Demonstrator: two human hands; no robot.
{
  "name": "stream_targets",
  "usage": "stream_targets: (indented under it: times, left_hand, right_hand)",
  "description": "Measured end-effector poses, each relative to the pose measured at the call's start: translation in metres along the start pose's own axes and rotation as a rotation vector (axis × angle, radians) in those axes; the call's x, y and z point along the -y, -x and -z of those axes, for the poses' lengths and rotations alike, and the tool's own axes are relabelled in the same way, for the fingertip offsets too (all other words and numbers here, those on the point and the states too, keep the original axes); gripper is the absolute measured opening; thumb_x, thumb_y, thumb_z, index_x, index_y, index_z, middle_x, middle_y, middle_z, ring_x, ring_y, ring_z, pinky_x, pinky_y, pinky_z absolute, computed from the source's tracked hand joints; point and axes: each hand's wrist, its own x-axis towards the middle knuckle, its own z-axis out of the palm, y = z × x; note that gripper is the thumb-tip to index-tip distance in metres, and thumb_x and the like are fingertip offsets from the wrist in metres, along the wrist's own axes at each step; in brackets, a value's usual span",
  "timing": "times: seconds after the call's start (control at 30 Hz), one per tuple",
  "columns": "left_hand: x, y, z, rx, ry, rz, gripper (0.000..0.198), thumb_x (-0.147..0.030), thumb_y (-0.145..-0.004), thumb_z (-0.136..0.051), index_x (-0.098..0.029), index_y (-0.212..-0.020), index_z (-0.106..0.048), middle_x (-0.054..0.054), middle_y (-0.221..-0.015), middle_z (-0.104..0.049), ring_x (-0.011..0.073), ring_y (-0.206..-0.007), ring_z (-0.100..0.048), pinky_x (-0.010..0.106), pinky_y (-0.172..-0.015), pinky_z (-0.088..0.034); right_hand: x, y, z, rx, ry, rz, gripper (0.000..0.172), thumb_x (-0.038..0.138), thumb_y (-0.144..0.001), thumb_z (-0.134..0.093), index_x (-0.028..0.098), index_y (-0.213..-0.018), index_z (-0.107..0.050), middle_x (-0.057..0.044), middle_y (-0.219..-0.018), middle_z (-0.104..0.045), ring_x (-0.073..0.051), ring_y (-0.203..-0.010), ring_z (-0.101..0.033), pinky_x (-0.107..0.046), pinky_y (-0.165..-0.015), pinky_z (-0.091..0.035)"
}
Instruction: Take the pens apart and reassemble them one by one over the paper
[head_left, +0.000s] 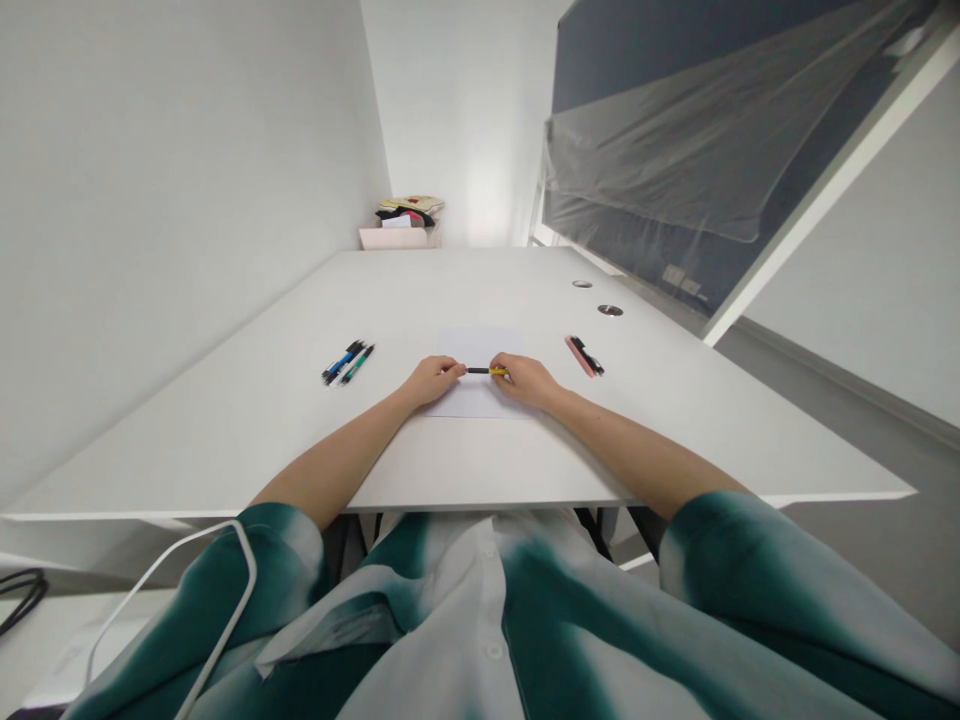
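Both my hands rest on a white sheet of paper [480, 350] in the middle of the white table [225, 420]. Between them lies a black and yellow pen [486, 371], held level. My left hand [433, 380] pinches its black end with curled fingers. My right hand [527, 380] grips the yellow end, fingers closed. To the left lie two pens, one blue [342, 362] and one green [357, 364], side by side. To the right lie a pink pen [578, 356] and a black pen [587, 356], touching.
Two round cable holes [610, 310] sit in the table at the back right. A pinkish box with clutter [401, 232] stands at the far end. A plastic-covered dark panel [675, 180] rises on the right, a wall on the left. A white cable [187, 600] hangs near my lap.
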Motion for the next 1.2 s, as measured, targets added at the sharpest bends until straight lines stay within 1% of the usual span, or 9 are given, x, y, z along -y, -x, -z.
stream_targets:
  times: [0.1,0.27,0.43,0.53,0.6,0.7,0.87,1.07,1.2]
  left_hand:
    - [-0.0010,0.0000,0.0004,0.011,-0.013,-0.016,0.036,-0.042,-0.086,-0.050,-0.016,-0.082,-0.074,0.006,-0.082,-0.074,0.0195,-0.079,-0.064,0.031,-0.077,-0.049]
    - [-0.0016,0.0002,0.0007,-0.001,0.017,-0.026,0.030,-0.037,-0.083,-0.054,-0.015,-0.087,-0.073,0.007,-0.087,-0.074,0.0199,-0.083,-0.065,0.031,-0.081,-0.050]
    - [-0.0008,0.0001,0.0000,-0.020,0.044,-0.041,0.022,-0.031,-0.077,-0.059,-0.015,-0.087,-0.071,0.007,-0.090,-0.074,0.0200,-0.087,-0.066,0.033,-0.083,-0.051]
    - [-0.0011,0.0004,-0.0005,-0.034,0.039,-0.040,0.019,-0.029,-0.076,-0.061,-0.017,-0.086,-0.070,0.005,-0.090,-0.073,0.0198,-0.088,-0.065,0.035,-0.087,-0.051]
    - [-0.0018,0.0008,-0.0006,-0.043,0.038,-0.035,0.019,-0.029,-0.075,-0.061,-0.017,-0.087,-0.070,0.005,-0.091,-0.073,0.0200,-0.088,-0.065,0.035,-0.088,-0.050]
    - [-0.0030,0.0015,-0.0001,-0.040,0.044,-0.020,0.024,-0.033,-0.078,-0.060,-0.015,-0.090,-0.071,0.007,-0.093,-0.074,0.0205,-0.089,-0.065,0.034,-0.086,-0.050]
    - [-0.0026,0.0017,0.0013,0.043,0.014,-0.013,0.034,-0.040,-0.086,-0.048,-0.016,-0.083,-0.071,0.006,-0.084,-0.074,0.0198,-0.082,-0.065,0.032,-0.081,-0.050]
    - [-0.0010,0.0007,-0.0001,0.009,0.030,-0.036,0.027,-0.035,-0.082,-0.053,-0.015,-0.088,-0.071,0.007,-0.089,-0.074,0.0197,-0.083,-0.065,0.032,-0.080,-0.051]
    - [-0.0009,0.0011,-0.0009,-0.009,0.056,-0.053,0.022,-0.030,-0.078,-0.058,-0.016,-0.090,-0.070,0.006,-0.090,-0.073,0.0191,-0.085,-0.065,0.033,-0.083,-0.052]
  right_hand:
    - [0.0010,0.0008,0.0018,0.001,-0.003,0.014,0.024,0.023,-0.090,-0.054,0.020,-0.111,-0.064,-0.006,-0.105,-0.072,-0.019,-0.089,-0.064,-0.027,-0.075,-0.042]
    - [0.0026,0.0022,0.0050,-0.004,0.011,0.075,0.024,0.025,-0.093,-0.050,0.019,-0.109,-0.068,-0.008,-0.108,-0.070,-0.019,-0.098,-0.063,-0.027,-0.080,-0.042]
    - [0.0041,0.0020,0.0034,0.030,0.013,0.062,0.030,0.026,-0.098,-0.041,0.018,-0.109,-0.068,-0.009,-0.110,-0.071,-0.020,-0.101,-0.064,-0.027,-0.081,-0.043]
    - [0.0054,0.0025,0.0029,0.034,-0.001,0.024,0.027,0.029,-0.096,-0.047,0.019,-0.116,-0.063,-0.008,-0.106,-0.073,-0.019,-0.094,-0.066,-0.027,-0.077,-0.043]
    - [0.0058,0.0027,0.0030,0.031,0.004,-0.003,0.028,0.030,-0.093,-0.052,0.020,-0.119,-0.060,-0.006,-0.100,-0.074,-0.019,-0.088,-0.066,-0.027,-0.073,-0.042]
    - [0.0054,0.0023,0.0031,0.021,0.018,-0.008,0.024,0.029,-0.093,-0.053,0.021,-0.114,-0.060,-0.005,-0.098,-0.073,-0.019,-0.087,-0.066,-0.026,-0.071,-0.041]
    - [0.0034,0.0011,0.0024,0.012,0.015,-0.002,0.022,0.027,-0.092,-0.053,0.021,-0.112,-0.061,-0.006,-0.101,-0.073,-0.019,-0.089,-0.066,-0.026,-0.073,-0.042]
    - [0.0018,0.0014,0.0027,-0.010,-0.001,0.054,0.022,0.027,-0.093,-0.051,0.019,-0.109,-0.065,-0.007,-0.106,-0.072,-0.019,-0.094,-0.064,-0.027,-0.077,-0.043]
    - [0.0041,0.0016,0.0042,0.009,0.010,0.071,0.026,0.027,-0.097,-0.045,0.018,-0.107,-0.067,-0.009,-0.109,-0.071,-0.020,-0.098,-0.064,-0.027,-0.081,-0.043]
